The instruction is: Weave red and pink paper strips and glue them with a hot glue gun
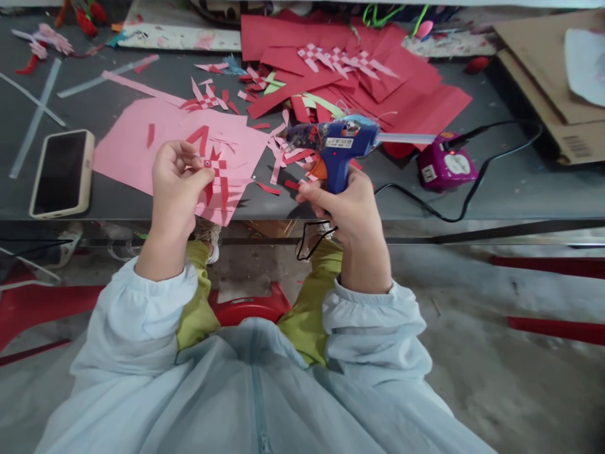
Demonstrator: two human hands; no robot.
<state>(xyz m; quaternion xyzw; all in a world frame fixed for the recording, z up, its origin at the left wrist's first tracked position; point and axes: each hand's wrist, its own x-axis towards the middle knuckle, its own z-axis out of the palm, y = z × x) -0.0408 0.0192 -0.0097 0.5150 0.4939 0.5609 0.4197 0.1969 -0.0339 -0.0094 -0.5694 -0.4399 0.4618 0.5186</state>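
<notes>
My left hand pinches a small woven piece of red and pink paper strips with a tiny googly eye on it, held above the table's front edge. My right hand is wrapped round the handle of a blue hot glue gun. The gun's nozzle points left toward the woven piece, a short gap away. A clear glue stick sticks out of the gun's back toward the right. Its black cord hangs below my right hand.
A pink paper sheet lies under my left hand. A phone rests at the left. Red paper sheets and woven pieces pile behind. A magenta power block with cables sits right, cardboard beyond. Glue sticks lie far left.
</notes>
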